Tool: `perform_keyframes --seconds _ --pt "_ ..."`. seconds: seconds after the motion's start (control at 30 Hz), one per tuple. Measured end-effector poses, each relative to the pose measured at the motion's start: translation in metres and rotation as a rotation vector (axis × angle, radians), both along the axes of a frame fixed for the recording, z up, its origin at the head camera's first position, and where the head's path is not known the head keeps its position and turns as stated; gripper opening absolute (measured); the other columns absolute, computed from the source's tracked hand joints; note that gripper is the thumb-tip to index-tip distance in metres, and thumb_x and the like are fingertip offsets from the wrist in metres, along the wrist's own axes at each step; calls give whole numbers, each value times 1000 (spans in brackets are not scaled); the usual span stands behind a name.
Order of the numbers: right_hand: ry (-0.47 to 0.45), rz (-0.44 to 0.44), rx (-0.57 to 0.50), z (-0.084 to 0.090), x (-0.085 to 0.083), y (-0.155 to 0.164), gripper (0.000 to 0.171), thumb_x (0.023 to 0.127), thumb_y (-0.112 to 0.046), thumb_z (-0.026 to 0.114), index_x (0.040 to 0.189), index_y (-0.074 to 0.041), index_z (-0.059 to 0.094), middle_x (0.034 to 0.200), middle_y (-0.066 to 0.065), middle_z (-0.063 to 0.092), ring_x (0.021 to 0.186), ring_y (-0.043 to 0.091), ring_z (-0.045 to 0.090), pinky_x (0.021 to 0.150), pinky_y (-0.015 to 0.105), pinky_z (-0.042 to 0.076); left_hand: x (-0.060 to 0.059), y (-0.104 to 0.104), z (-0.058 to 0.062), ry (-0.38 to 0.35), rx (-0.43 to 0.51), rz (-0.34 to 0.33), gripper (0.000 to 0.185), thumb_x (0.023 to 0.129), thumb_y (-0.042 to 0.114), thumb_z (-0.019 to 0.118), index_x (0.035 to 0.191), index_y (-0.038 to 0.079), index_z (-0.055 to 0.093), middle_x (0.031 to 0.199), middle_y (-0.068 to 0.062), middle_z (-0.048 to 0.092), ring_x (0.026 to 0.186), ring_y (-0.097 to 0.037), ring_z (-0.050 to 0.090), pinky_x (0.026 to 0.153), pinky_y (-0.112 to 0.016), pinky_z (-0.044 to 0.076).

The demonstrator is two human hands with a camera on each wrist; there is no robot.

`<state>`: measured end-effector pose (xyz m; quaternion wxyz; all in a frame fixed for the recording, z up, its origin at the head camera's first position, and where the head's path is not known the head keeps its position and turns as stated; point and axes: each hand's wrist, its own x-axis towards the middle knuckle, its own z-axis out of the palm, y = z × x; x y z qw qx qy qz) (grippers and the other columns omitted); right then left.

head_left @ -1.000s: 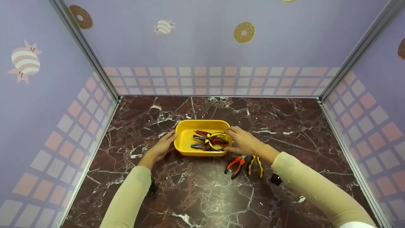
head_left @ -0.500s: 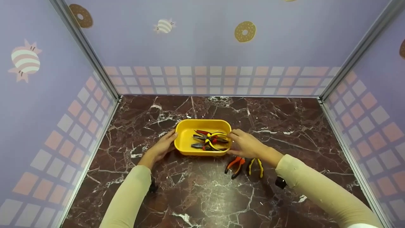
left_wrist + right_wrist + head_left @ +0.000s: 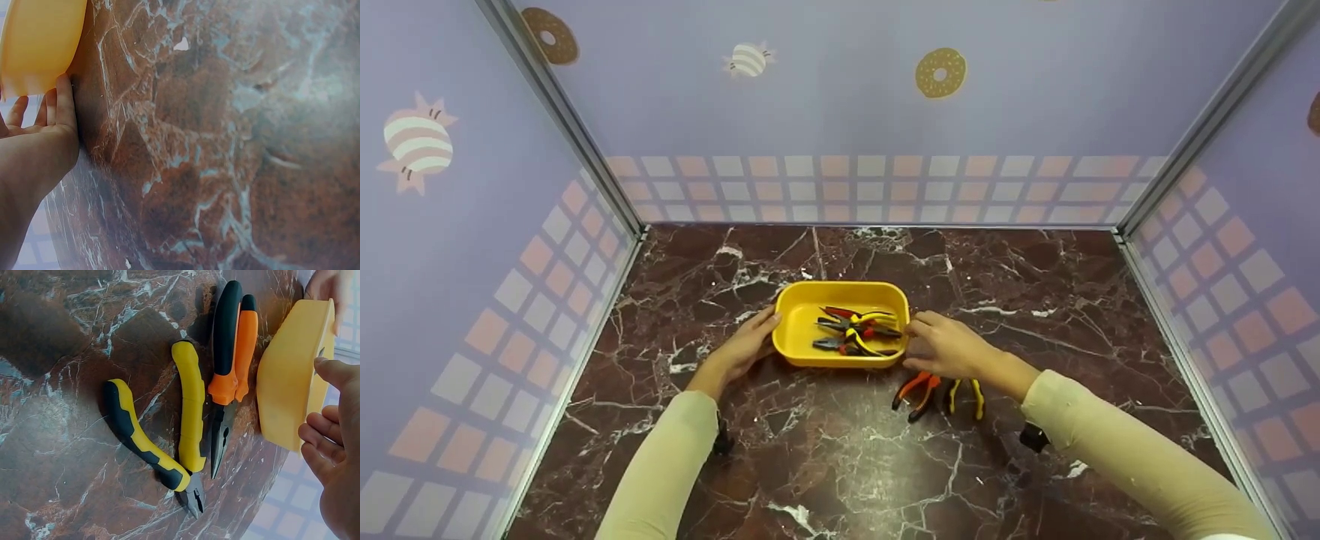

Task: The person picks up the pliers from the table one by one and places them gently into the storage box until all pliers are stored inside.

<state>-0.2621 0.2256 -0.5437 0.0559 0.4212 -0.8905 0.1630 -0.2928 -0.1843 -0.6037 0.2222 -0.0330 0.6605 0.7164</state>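
Observation:
A yellow plastic bin (image 3: 799, 341) stands on the marble table with several pliers (image 3: 859, 330) heaped towards its right end. At its left end my left hand (image 3: 739, 349) rests its loosely extended fingers against the outer wall, seen also in the left wrist view. My right hand (image 3: 952, 345) is at the right end, fingers relaxed and slightly bent near the rim; whether they touch it I cannot tell. Below that hand lie orange-and-black long-nose pliers (image 3: 228, 371) and yellow-and-black pliers (image 3: 191, 405) with spread handles. Neither hand grips a tool.
Dark red marble with white veins forms the tabletop (image 3: 855, 450). Purple panels (image 3: 840, 97) with printed sweets and tiles wall it in at the back and both sides, joined by grey metal corner posts (image 3: 562, 112).
My right hand has drawn slightly right, its fingers coming out from over the bin's right rim. The left hand, the bin and the pliers stay where they were.

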Motion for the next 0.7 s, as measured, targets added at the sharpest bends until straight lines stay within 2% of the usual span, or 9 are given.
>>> perform_keyframes --seconds 0.37,0.7 --pt "-14 27 39 -2 8 6 39 91 -31 86 116 -5 71 110 11 65 97 28 67 76 48 62 -1 -1 0 0 2 -12 64 116 33 44 171 10 19 170 -17 32 151 -35 41 124 -49 36" --pt "-20 47 52 -7 14 11 43 89 -30 87 121 -7 70 112 11 66 100 27 67 84 48 62 0 0 -1 -1 15 7 65 116 32 46 170 9 19 169 -18 34 151 -37 42 124 -50 36"
